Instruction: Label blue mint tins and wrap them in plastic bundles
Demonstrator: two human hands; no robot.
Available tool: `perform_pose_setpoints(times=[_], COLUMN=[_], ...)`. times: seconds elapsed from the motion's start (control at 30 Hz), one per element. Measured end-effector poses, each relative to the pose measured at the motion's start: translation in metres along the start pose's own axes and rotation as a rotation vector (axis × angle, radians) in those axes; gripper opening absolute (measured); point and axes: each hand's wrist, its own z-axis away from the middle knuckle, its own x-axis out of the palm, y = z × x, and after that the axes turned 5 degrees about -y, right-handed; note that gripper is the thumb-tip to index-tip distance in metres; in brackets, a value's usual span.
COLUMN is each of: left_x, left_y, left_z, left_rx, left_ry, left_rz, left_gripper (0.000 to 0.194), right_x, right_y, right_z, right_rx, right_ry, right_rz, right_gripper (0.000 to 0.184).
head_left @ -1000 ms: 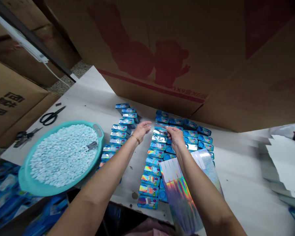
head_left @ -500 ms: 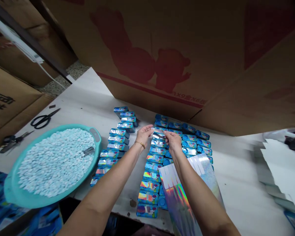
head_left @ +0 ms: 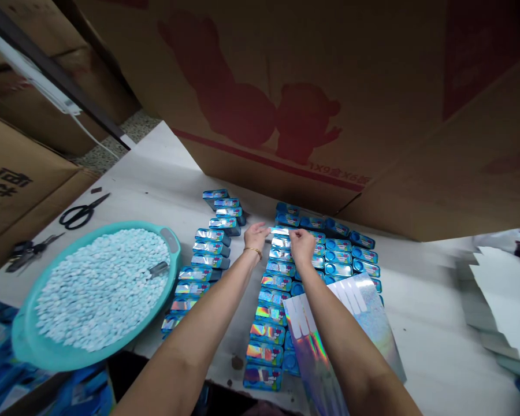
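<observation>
Between my hands a shiny clear sticker strip [head_left: 281, 231] lies along the top of a blue tin in the middle row. My left hand [head_left: 255, 237] pinches at the strip's left end, a bracelet on its wrist. At the right end, my right hand [head_left: 302, 247] is closed with thumb and finger together, partly hiding the strip. Blue tins [head_left: 266, 332] run in a row toward me, many with shiny strips on top. Under my right forearm, a holographic sticker sheet [head_left: 359, 303] with bare white strips rests over some tins.
A turquoise basin [head_left: 175, 271] of small pale pieces with a clear scoop [head_left: 158, 268] stands left. Black scissors [head_left: 80, 215] lie behind it. Another row of tins [head_left: 210, 248] stands left of my hands. A large carton [head_left: 260, 133] walls off the back.
My hands have lowered the strip slightly onto the tin's top. My right fingers have curled in more. The whole view has shifted slightly.
</observation>
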Motion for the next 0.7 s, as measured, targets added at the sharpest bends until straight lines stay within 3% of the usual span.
perform_pose_setpoints(times=[0.1,0.2,0.27,0.37,0.47,0.53,0.57,0.63,0.7], left_x=[0.0,-0.007,-0.014,-0.008,0.026,0.057,0.072,0.098,0.113], left_y=[-0.01,-0.011,-0.004,0.008,0.008,-0.002,-0.01,-0.027,-0.041], left_z=[-0.007,-0.012,-0.009,0.013,0.059,0.096,0.113,0.139,0.152], left_rx=[0.09,0.221,0.271,0.425,0.666,0.723,0.721,0.689,0.661], left_ry=[-0.018,-0.001,0.026,0.015,-0.241,-0.496,-0.569,-0.611,-0.572], left_rz=[-0.147,-0.394,-0.519,-0.637,-0.748,-0.907,-0.998,-1.128,-1.195], left_gripper=[0.038,0.037,0.032,0.022,0.02,0.019,0.023,0.025,0.024], right_x=[0.002,-0.008,-0.031,-0.087,-0.144,-0.166,-0.171,-0.171,-0.166], right_y=[-0.006,-0.002,0.015,0.062,0.114,0.138,0.147,0.157,0.165], right_z=[-0.001,0.001,0.002,0.007,0.017,0.023,0.025,0.028,0.028], right_rx=[-0.016,-0.129,-0.239,-0.349,-0.454,-0.535,-0.575,-0.636,-0.68], right_ry=[-0.023,-0.032,-0.012,0.106,0.115,0.03,-0.019,-0.099,-0.137], right_rz=[0.168,0.271,0.261,0.16,0.141,0.217,0.282,0.451,0.616], right_gripper=[0.02,0.023,0.022,0.025,0.026,0.025,0.024,0.025,0.026])
